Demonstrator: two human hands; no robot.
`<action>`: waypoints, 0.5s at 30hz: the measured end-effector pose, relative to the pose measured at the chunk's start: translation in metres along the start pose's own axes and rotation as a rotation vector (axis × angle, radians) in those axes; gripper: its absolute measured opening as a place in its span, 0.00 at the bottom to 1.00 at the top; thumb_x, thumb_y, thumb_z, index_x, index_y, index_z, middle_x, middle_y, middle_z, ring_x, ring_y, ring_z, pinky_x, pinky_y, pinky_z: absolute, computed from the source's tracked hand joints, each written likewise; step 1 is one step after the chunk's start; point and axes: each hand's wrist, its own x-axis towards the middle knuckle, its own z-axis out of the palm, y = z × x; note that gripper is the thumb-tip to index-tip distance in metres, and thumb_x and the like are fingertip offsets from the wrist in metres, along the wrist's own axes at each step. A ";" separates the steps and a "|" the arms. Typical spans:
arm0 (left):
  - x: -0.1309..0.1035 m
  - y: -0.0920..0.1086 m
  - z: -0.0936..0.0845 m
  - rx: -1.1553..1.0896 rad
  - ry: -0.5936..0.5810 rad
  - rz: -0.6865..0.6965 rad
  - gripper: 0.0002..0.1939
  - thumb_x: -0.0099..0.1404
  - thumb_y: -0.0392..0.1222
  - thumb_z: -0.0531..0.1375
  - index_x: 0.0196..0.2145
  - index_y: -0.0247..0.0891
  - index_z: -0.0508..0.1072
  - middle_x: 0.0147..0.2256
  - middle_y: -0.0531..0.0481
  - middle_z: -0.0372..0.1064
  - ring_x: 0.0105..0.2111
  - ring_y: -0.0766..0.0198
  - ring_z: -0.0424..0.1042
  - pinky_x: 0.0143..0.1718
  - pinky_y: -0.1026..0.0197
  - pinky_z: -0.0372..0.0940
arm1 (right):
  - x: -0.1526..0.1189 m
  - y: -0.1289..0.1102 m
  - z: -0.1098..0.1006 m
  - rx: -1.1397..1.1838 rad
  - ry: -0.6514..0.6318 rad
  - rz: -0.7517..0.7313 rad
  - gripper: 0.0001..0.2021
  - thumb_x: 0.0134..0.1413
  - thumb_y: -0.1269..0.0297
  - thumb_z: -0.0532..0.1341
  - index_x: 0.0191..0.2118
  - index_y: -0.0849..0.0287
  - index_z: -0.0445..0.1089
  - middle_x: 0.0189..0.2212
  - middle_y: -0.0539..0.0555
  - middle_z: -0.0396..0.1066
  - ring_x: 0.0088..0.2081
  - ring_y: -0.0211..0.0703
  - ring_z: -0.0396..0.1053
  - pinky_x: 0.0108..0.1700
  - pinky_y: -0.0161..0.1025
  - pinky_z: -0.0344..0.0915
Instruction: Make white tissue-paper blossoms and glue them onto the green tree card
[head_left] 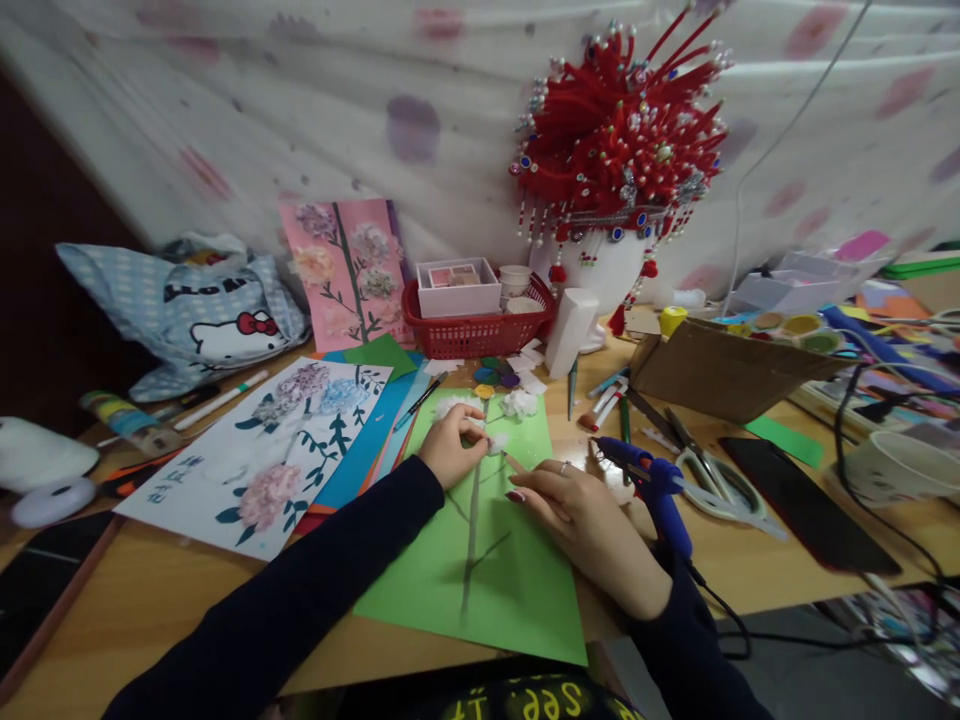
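Note:
A green sheet [517, 590] with a painted grey-brown branch lies on the table before me. White ruffled flowers [519, 403] sit near its top edge. My left hand [454, 447] is over the sheet's upper left part, thumb and fingertips pinched beside a small white petal piece [496, 443]; what lies between the fingertips is too small to make out. From the right, my right hand [577, 510] reaches over the sheet, its fingers pressed together around a thin pointed item whose tip shows near the white piece. That item is mostly hidden.
At right are a blue glue gun [660, 490], scissors [701, 460], a dark phone [810, 505] and a cardboard piece [727, 370]. Behind stand a red basket [465, 335] and a red beaded headdress [622, 140]. A flower picture [202, 490] lies at left.

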 end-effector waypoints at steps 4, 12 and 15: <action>0.000 -0.002 0.000 0.015 0.001 -0.001 0.13 0.51 0.32 0.58 0.36 0.38 0.63 0.26 0.54 0.73 0.29 0.64 0.72 0.37 0.61 0.65 | -0.001 0.003 0.003 -0.002 0.045 -0.028 0.17 0.61 0.55 0.53 0.36 0.59 0.75 0.29 0.56 0.72 0.32 0.43 0.70 0.34 0.38 0.65; 0.001 -0.004 0.001 -0.046 -0.005 -0.022 0.14 0.50 0.29 0.57 0.36 0.38 0.63 0.27 0.53 0.76 0.29 0.65 0.73 0.38 0.61 0.65 | -0.011 0.010 -0.002 -0.010 0.299 -0.075 0.20 0.64 0.58 0.48 0.31 0.59 0.74 0.26 0.55 0.73 0.29 0.41 0.70 0.31 0.36 0.63; 0.001 -0.001 -0.002 -0.083 -0.007 -0.050 0.12 0.51 0.29 0.56 0.36 0.36 0.64 0.27 0.50 0.76 0.28 0.65 0.72 0.33 0.63 0.65 | -0.014 0.016 -0.003 0.023 0.342 -0.087 0.19 0.64 0.59 0.48 0.34 0.58 0.75 0.26 0.54 0.73 0.28 0.41 0.70 0.30 0.36 0.63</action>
